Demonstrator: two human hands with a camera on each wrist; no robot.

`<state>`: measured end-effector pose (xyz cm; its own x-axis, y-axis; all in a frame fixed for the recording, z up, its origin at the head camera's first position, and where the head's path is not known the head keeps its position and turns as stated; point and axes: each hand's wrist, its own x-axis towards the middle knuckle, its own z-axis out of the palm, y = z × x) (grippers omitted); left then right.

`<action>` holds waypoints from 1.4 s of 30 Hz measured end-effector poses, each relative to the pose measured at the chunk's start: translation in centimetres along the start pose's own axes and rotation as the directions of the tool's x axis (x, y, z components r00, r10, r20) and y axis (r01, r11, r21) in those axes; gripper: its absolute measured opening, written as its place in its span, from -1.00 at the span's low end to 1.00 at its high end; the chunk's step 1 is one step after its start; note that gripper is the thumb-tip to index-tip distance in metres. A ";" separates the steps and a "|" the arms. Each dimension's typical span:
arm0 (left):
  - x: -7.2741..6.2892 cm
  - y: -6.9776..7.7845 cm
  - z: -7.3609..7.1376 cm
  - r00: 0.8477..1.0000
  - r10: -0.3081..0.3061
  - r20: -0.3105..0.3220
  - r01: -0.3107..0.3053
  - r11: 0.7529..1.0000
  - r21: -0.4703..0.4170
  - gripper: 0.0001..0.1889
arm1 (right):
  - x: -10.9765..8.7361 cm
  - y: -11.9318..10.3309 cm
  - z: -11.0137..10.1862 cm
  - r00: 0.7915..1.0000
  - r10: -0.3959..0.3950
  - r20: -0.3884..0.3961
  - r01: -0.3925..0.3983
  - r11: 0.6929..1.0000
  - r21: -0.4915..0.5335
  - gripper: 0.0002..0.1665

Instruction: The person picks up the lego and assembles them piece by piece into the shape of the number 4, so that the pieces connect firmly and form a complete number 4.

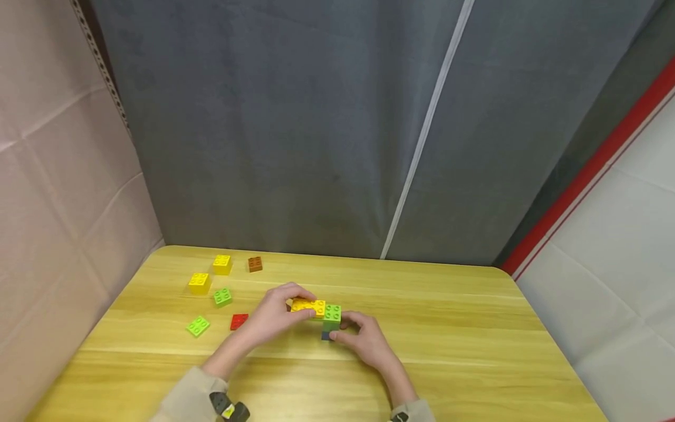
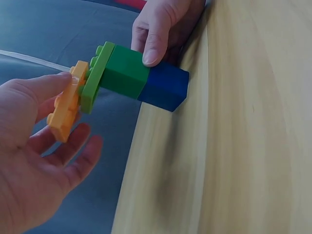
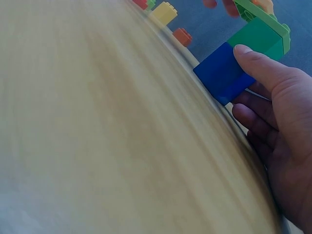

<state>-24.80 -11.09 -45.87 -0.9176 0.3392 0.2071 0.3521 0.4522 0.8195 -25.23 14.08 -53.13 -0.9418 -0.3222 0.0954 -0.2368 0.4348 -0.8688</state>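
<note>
My left hand pinches a flat yellow toy brick, which looks orange in the left wrist view. That brick overlaps one end of a flat light green brick. Under the light green one come a darker green block and a blue block, joined in a stack. My right hand grips this stack from the right, its thumb lying across the blue and green blocks in the right wrist view. Some of the right fingers are hidden behind the stack.
Loose bricks lie on the wooden table to the left: two yellow blocks, a brown brick, two light green bricks and a red brick close to my left forearm. A grey curtain hangs behind the table.
</note>
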 end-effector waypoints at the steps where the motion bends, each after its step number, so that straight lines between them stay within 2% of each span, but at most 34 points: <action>1: 0.0 -0.1 0.1 1.000 -0.003 0.008 0.003 1.000 -0.015 -0.74 | 0.0 0.0 0.0 1.000 -0.002 0.001 0.002 1.000 0.001 -0.53; 11: 0.1 -0.3 0.2 0.997 -0.065 0.043 0.070 0.988 -0.134 -0.71 | 0.1 -0.4 0.1 1.000 -0.007 0.022 0.007 1.000 0.005 -0.53; 15: -0.1 -0.3 0.0 0.996 -0.076 0.041 0.081 0.986 -0.148 -0.71 | 0.2 -1.1 0.4 0.999 -0.012 0.032 0.010 0.998 0.055 -0.48; 19: -0.1 -0.3 -0.1 0.997 -0.074 0.038 0.079 0.986 -0.150 -0.70 | 0.1 -2.2 0.5 0.999 -0.048 0.001 0.047 0.991 0.123 -0.42; 23: 0.0 -0.4 -0.2 0.996 -0.083 0.037 0.087 0.984 -0.152 -0.69 | 0.0 -3.0 0.4 0.995 -0.096 -0.039 0.102 0.976 0.190 -0.49; 29: -0.1 -0.7 -0.1 0.995 -0.092 0.036 0.097 0.979 -0.177 -0.69 | 0.3 -3.2 0.6 0.991 -0.124 -0.057 0.133 0.965 0.227 -0.61; 38: 0.3 -0.9 1.3 0.995 -0.102 0.015 0.103 0.959 -0.265 -0.67 | 0.0 -2.2 0.8 0.992 -0.083 -0.098 0.106 0.959 0.262 -0.66; 42: 0.5 -1.0 1.9 0.996 -0.093 0.002 0.089 0.951 -0.297 -0.70 | -0.1 -1.9 0.6 0.990 -0.105 -0.094 0.128 0.949 0.288 -0.65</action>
<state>-25.29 -9.81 -47.63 -0.9461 0.2972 0.1290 0.1981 0.2154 0.9562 -24.59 12.75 -51.78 -0.9299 -0.2858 0.2314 -0.2766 0.1292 -0.9522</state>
